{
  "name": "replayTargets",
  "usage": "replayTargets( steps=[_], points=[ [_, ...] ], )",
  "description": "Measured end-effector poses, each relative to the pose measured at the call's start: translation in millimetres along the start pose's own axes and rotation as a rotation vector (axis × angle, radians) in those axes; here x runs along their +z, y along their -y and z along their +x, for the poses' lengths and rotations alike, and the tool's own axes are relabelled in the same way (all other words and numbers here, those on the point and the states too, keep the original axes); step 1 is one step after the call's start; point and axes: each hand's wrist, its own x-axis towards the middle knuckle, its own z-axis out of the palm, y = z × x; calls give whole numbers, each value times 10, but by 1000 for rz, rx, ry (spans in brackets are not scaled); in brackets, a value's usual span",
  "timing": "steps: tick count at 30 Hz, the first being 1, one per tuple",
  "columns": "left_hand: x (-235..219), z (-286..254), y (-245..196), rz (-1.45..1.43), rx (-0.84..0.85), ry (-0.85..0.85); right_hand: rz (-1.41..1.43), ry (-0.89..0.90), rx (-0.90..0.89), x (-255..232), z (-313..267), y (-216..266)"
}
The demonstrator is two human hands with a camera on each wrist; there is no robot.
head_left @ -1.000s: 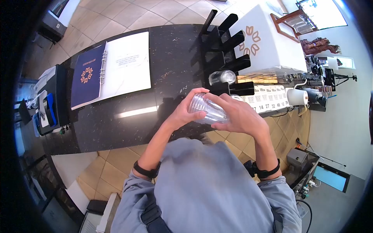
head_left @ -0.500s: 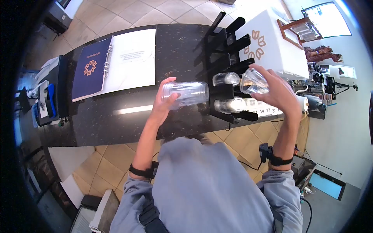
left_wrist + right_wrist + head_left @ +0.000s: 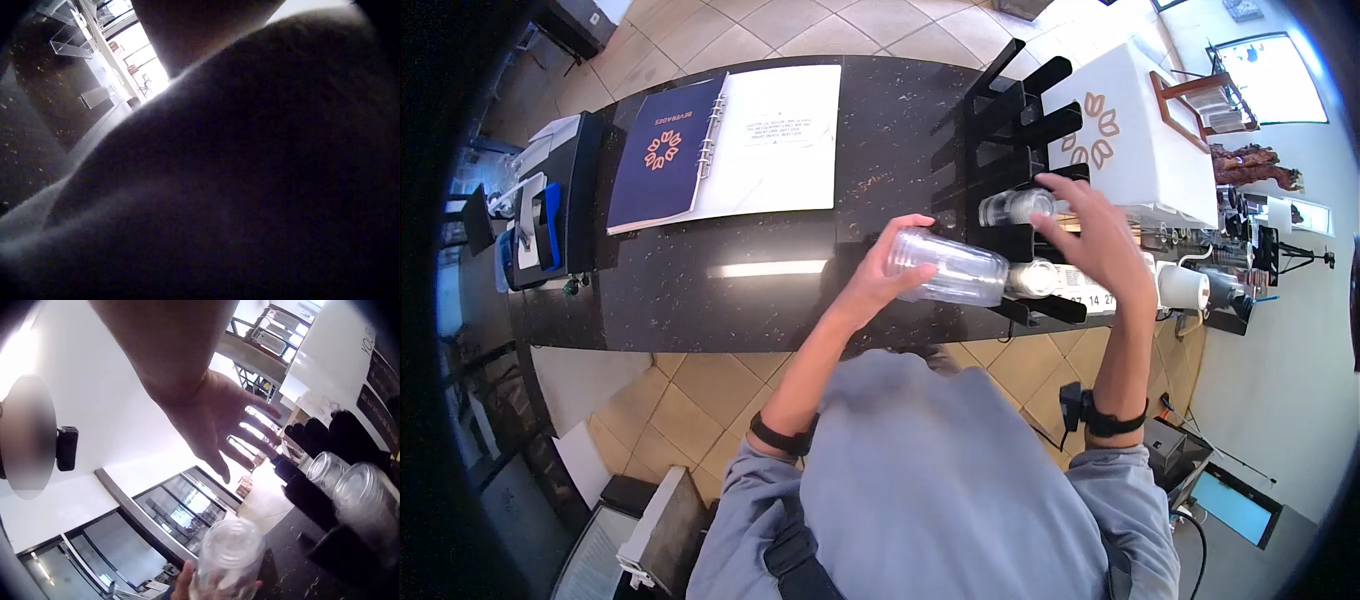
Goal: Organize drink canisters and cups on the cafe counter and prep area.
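My left hand point(image 3: 878, 280) grips a clear plastic cup stack point(image 3: 952, 268) over the dark counter, thumb on the near side and fingers round the far side. In the right wrist view this stack point(image 3: 230, 553) appears at the bottom with fingertips round it. My right hand point(image 3: 1103, 240) is beside the black rack point(image 3: 1025, 130), its fingers spread and nothing held, as the hand point(image 3: 215, 419) in the right wrist view also shows. Near its fingertips a clear cup point(image 3: 1012, 207) sits in a rack slot; another clear cup point(image 3: 1032, 278) is in the neighbouring slot.
An open ring binder point(image 3: 785, 140) with a blue cover lies on the counter point(image 3: 890, 120), left of the rack. Behind the rack stands a white box point(image 3: 1135, 130) with a petal logo. A white mug-like container point(image 3: 1183, 287) is at the right. A dark tray point(image 3: 565, 210) is at the far left.
Both hands were on the cups; then the right hand carried a clear cup to the rack and has let it go. The left hand keeps its stack, now closer to the rack.
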Motion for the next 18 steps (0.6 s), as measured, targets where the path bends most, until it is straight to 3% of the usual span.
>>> replayTargets(
  steps=[1,4,5,7,15,18],
  points=[
    [50,23,-13,10,-6,50,201,-32,-127,18,-68,73],
    [156,120,17,20,-6,120,510,176,-268,205,-270,349],
    [188,148,19,30,-3,147,374,269,-199,193,-310,410],
    [239,167,-22,48,-28,182,341,279,-156,265,-364,423],
    [234,216,-55,74,-96,356,403,338,-44,313,-486,384],
    [184,201,3,42,-40,364,391,366,-33,275,-494,392]
  ],
)
